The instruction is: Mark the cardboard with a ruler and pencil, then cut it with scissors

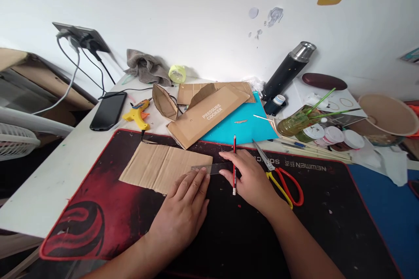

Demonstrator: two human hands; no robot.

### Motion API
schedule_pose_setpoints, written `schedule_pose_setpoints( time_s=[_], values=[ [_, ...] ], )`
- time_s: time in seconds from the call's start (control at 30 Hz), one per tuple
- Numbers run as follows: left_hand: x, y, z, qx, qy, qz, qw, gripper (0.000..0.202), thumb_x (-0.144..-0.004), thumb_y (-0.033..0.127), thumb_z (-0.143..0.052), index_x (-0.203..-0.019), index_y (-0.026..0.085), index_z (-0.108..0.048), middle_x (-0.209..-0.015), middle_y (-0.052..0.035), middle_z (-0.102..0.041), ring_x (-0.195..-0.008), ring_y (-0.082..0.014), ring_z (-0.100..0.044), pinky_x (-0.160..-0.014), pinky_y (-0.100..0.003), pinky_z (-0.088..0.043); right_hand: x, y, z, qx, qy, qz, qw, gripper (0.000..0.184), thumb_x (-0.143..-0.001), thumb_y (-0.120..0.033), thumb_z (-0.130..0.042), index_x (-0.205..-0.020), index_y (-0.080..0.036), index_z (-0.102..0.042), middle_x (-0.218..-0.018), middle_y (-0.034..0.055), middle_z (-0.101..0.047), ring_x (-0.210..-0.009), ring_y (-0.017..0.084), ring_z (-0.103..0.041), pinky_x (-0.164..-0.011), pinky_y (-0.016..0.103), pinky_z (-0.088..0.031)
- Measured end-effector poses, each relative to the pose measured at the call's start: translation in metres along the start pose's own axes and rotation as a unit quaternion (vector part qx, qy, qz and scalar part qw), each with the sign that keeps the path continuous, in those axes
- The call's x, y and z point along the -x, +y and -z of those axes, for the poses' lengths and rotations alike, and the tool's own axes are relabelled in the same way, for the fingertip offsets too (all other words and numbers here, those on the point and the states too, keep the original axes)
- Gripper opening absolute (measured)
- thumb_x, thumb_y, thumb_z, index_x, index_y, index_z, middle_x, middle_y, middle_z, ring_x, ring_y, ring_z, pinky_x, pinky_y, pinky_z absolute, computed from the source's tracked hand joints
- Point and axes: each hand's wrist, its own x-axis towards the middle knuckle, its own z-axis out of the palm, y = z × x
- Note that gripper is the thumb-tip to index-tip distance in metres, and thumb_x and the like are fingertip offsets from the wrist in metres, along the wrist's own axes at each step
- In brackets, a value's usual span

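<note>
My left hand (186, 200) lies flat, fingers stretched out and side by side, pressing on a clear ruler (214, 168) and the right part of a cardboard piece (157, 165). The ruler runs from the cardboard toward my right hand (250, 178). Thumb and index finger of that hand are spread on either side of the ruler's right end; whether they touch it I cannot tell. A red and black pencil (235, 185) crosses under my right hand, point away from me. Right of the hand lie scissors (273, 168) with red and yellow handles, blades parted.
Behind the black and red desk mat (108, 170) lie a yellow glue gun (137, 117), a phone (108, 111), a cardboard box piece (209, 115) and a blue sheet (252, 126). A black flask (288, 69), paint jars (332, 135) and a glass of brushes (291, 122) stand at the right.
</note>
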Motion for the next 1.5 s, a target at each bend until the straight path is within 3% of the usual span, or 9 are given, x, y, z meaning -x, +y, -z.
schedule_pose_setpoints(
  time_s=[1.1,1.5],
  values=[
    [0.001,-0.003,-0.004,-0.030,0.026,-0.029,0.999,0.045,-0.108,0.020,-0.049,-0.149,0.009,-0.064,-0.152,-0.0146,-0.070,-0.138,-0.0305,-0.062,-0.119,-0.045,-0.041,0.001,0.004,-0.005,0.008,0.015,0.002,1.000,0.045,-0.098,-0.012,-0.076,-0.139,-0.027,-0.064,-0.119,0.0093,-0.077,-0.113,0.033,-0.073,-0.098,0.052,-0.064],
    [0.003,-0.008,-0.008,-0.055,0.064,-0.034,0.996,0.049,-0.102,0.022,-0.053,-0.149,0.010,-0.063,-0.151,-0.0132,-0.071,-0.135,-0.0294,-0.065,-0.111,-0.042,-0.048,0.003,0.010,-0.013,0.036,0.034,0.031,0.998,0.060,-0.090,0.000,-0.078,-0.141,-0.029,-0.064,-0.120,0.0073,-0.077,-0.113,0.032,-0.074,-0.098,0.051,-0.064]
  ],
)
